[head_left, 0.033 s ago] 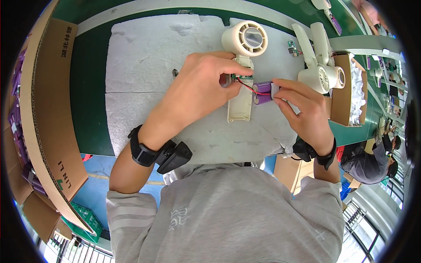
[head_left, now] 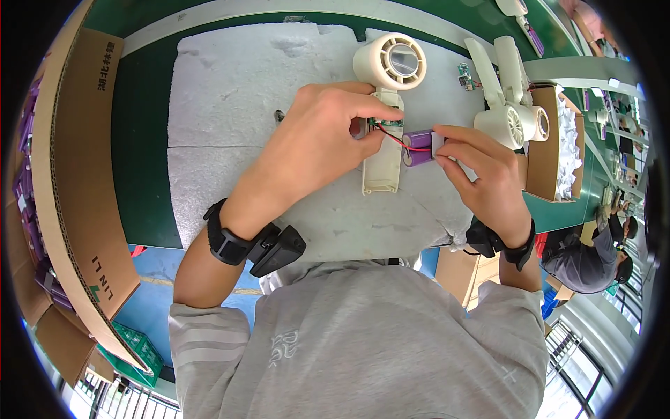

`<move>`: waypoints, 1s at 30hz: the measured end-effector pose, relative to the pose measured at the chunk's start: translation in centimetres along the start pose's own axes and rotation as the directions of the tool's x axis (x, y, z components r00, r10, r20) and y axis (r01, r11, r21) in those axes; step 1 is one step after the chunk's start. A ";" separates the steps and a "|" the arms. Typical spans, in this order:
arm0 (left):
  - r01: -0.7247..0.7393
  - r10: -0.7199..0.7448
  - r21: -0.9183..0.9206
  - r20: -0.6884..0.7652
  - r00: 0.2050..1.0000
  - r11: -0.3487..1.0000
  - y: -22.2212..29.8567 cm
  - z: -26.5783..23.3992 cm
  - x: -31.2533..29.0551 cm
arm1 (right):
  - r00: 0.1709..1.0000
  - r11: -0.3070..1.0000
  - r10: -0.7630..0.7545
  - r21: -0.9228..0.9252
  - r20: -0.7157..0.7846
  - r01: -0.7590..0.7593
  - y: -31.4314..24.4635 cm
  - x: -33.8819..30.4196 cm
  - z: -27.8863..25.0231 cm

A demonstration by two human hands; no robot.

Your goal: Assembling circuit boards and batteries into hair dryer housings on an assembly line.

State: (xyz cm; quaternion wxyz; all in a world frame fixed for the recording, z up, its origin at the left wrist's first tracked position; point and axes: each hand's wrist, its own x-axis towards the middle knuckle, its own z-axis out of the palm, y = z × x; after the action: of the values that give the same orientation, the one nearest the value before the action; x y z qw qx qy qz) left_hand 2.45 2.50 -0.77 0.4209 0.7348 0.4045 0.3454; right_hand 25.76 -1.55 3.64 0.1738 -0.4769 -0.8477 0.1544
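Note:
A cream handheld fan lies on a white foam board, its handle shell open and pointing toward me. My left hand grips the upper handle, thumb and forefinger at a green circuit board; its other fingers are partly hidden. Red and black wires run from the board to a purple battery pack lying just right of the handle. My right hand pinches the pack's right end, where a pale patch shows, between thumb and fingers.
The foam board covers the green table. At right are more cream fans, a loose circuit board and a cardboard box of white pieces. A tall carton stands at left. Another person sits at far right.

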 end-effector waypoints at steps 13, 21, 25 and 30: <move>0.023 -0.026 -0.052 -0.059 0.998 0.998 0.0 0.6 -0.1 | 0.990 0.990 0.137 0.028 -0.018 -0.136 -0.4 -0.1 0.5; 0.003 -0.004 -0.031 -0.045 0.999 1.000 0.0 0.3 0.0 | 0.706 0.701 0.390 -0.307 -0.591 -0.644 3.5 -2.8 -9.5; -0.025 0.025 -0.003 -0.038 0.999 1.000 -0.2 0.4 0.2 | 0.768 0.803 0.507 -0.108 -0.391 -0.586 0.2 -2.3 -7.3; 0.046 -0.046 0.027 -0.003 0.999 0.999 -0.1 0.1 0.1 | 1.000 0.999 0.005 -0.043 0.017 -0.004 0.0 0.9 1.9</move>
State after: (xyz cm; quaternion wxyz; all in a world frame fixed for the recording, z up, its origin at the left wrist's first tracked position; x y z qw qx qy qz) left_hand 2.53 2.63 -0.84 0.4184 0.7304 0.4265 0.3311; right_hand 24.47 -0.96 2.09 0.1562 -0.4810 -0.8512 0.1405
